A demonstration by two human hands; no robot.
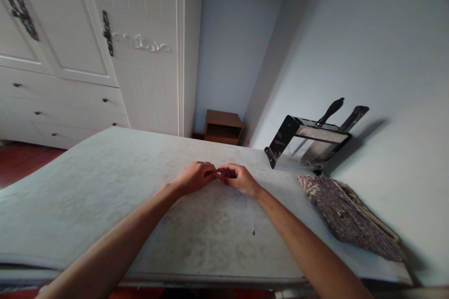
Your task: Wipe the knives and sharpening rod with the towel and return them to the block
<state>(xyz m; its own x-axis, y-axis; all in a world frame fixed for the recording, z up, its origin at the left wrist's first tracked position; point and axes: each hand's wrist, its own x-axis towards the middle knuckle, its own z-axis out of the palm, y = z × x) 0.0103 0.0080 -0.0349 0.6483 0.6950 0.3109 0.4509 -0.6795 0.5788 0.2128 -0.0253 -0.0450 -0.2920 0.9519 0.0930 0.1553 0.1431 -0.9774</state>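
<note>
Over the middle of a pale, stained tabletop (115,173), my two hands meet with their fingertips nearly touching. Between them is a small reddish thing (223,174), mostly covered by the fingers, so its kind cannot be made out. My left hand (199,176), with a ring on one finger, is closed in a pinch at the thing's left side. From the right, my right hand (240,179) curls its thumb and fingers around the thing. A small brown speck (254,231) marks the surface nearer to me.
On the table's right stands a black knife rack (286,138) holding a knife (354,119) and another black-handled tool (330,111). A folded patterned cloth (351,215) lies by the wall. Beyond are a white wardrobe (150,88) and a brown cabinet (224,117).
</note>
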